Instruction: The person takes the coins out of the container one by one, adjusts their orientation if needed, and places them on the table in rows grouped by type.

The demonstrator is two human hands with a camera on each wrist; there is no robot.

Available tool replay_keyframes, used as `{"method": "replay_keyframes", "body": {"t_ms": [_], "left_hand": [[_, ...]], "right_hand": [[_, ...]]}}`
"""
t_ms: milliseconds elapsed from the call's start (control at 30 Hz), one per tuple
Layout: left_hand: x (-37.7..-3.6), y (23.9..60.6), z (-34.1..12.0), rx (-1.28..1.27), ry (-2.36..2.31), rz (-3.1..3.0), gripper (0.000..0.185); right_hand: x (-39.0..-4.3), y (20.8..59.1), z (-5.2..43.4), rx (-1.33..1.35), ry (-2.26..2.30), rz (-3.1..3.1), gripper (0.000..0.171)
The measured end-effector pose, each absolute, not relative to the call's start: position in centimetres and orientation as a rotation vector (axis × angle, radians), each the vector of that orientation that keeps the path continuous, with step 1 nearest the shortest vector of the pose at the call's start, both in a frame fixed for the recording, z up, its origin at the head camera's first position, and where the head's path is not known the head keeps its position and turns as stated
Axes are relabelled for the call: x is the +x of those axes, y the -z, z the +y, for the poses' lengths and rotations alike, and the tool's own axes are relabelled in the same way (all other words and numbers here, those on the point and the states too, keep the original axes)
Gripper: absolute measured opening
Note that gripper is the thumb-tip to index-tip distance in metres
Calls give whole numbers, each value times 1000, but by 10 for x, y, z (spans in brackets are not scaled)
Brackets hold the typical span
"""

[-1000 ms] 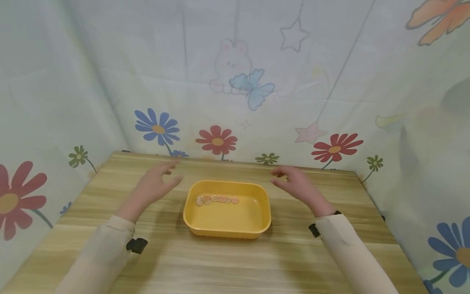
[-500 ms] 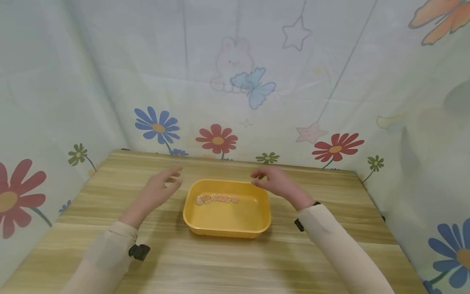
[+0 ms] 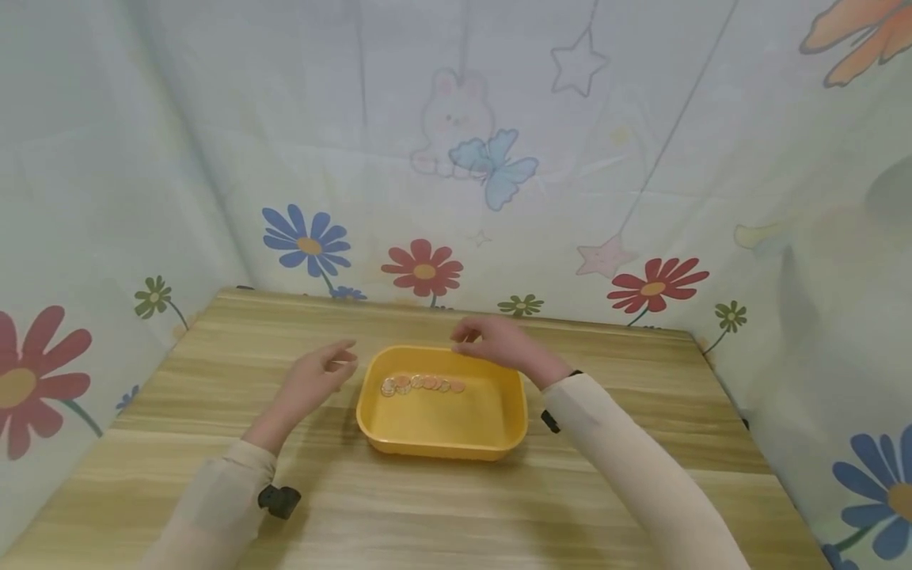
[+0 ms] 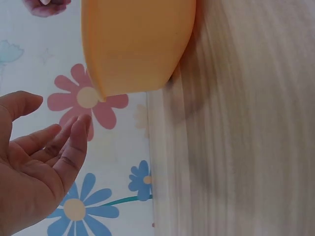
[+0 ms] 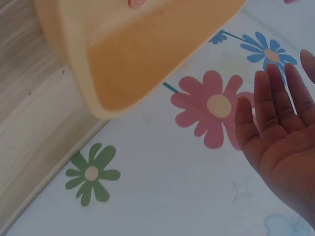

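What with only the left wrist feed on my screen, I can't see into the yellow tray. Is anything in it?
Observer: Yes. The head view shows a row of small coin-like discs on the floor of the yellow tray, along its far side.
Operator: And where is the right hand?
Observer: The right hand hovers above the tray's far rim and holds nothing; the right wrist view shows its palm open, fingers straight.
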State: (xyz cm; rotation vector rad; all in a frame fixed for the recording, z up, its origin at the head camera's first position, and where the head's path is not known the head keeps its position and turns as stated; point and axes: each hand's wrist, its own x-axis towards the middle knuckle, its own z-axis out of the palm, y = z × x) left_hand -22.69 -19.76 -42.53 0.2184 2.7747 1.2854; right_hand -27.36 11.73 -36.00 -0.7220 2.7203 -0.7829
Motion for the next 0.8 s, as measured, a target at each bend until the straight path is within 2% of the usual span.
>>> {"method": "replay_keyframes", "body": {"t_ms": [633, 800], "left_hand": [[-225, 454, -194, 129, -1495, 2632, 56], [-229, 464, -190, 120, -1549, 2596, 58]], "right_hand": [[-290, 390, 66, -893, 747, 2557, 33], [-295, 398, 59, -932, 750, 2564, 29]]}}
